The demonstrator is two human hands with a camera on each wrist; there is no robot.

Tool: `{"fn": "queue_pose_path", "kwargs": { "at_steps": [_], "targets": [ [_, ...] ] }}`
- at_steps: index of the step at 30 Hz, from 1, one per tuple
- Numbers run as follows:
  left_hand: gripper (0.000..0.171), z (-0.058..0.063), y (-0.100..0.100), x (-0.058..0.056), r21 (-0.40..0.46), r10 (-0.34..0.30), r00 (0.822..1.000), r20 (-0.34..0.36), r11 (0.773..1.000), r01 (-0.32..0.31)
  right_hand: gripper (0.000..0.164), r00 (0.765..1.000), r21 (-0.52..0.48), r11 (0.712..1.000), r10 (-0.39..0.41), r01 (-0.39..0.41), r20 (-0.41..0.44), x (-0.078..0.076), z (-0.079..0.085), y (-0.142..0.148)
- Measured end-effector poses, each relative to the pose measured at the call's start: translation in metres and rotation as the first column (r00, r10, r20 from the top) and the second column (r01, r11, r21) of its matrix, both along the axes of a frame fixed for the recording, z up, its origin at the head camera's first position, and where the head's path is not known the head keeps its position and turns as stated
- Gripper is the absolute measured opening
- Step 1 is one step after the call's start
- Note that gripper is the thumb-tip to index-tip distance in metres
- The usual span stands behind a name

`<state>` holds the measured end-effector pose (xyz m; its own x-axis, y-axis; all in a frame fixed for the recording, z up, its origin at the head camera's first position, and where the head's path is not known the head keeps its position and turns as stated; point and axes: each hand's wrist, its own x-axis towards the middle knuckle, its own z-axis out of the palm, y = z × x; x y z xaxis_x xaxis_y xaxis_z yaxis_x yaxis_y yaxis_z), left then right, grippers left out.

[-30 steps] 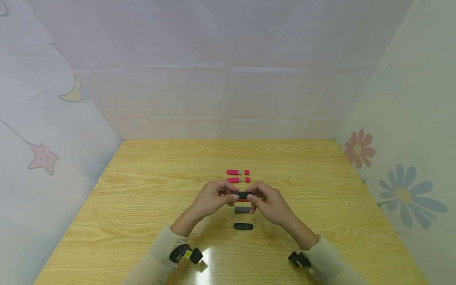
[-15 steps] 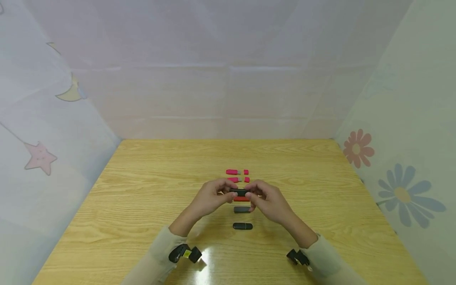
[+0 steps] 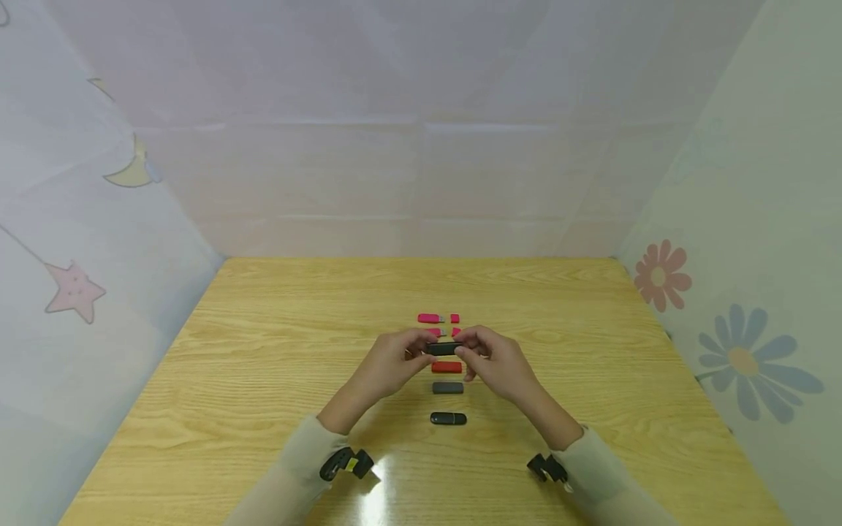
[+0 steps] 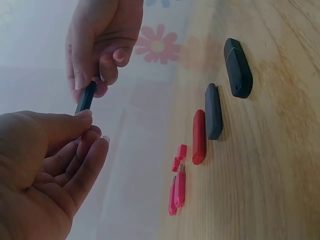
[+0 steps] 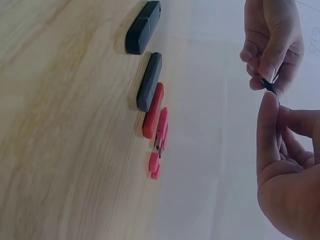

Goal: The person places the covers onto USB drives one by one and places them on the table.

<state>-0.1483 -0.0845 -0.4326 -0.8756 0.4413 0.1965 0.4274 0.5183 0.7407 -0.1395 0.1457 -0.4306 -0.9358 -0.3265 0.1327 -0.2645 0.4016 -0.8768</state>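
Observation:
A dark USB stick (image 3: pixel 444 349) is held level above the table, with a hand at each end. My left hand (image 3: pixel 392 363) pinches its left end between thumb and fingers. The other end is pinched by my right hand (image 3: pixel 501 367). In the left wrist view, only a short dark stretch of the stick (image 4: pixel 86 97) shows between the fingertips. Below the hands lies a red USB stick (image 3: pixel 446 367). Closer to me are a grey stick (image 3: pixel 448 388) and a black stick (image 3: pixel 449 418), both lying crosswise. Fingers cover much of the held stick's ends.
Beyond the hands lie two pink USB sticks, the farther one (image 3: pixel 430 318) with its metal plug bare and its cap (image 3: pixel 455 318) beside it. The nearer pink stick is partly hidden by the hands. Patterned cloth walls border the wooden table (image 3: pixel 276 307).
Both hands have shifted slightly away from me and up with the dark stick between them. The red stick now shows fully, while the nearer pink stick is more covered.

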Motion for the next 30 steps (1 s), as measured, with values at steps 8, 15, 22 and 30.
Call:
{"fn": "queue_pose_path", "kwargs": {
  "at_steps": [8,15,22,30],
  "targets": [
    [0.026,-0.002,0.003,-0.005,-0.047,0.032,0.999,-0.026,0.998,-0.034,0.024,1.0,0.046,0.999,0.018,-0.019,0.013,-0.006,-0.003,0.002],
    [0.024,-0.004,0.005,-0.012,-0.066,0.038,0.997,-0.062,0.997,-0.042,0.025,1.0,0.091,0.996,0.007,-0.008,0.01,-0.012,-0.008,0.003],
    [0.025,-0.009,0.007,-0.019,-0.123,0.037,0.994,-0.099,0.991,-0.05,0.024,1.0,0.132,0.991,-0.012,0.012,0.0,-0.019,-0.011,0.001],
    [0.027,-0.018,0.012,-0.029,-0.194,0.031,0.996,-0.088,0.98,-0.047,0.024,0.999,0.207,0.978,-0.034,0.032,0.006,-0.026,-0.017,0.0]
  ]
}}
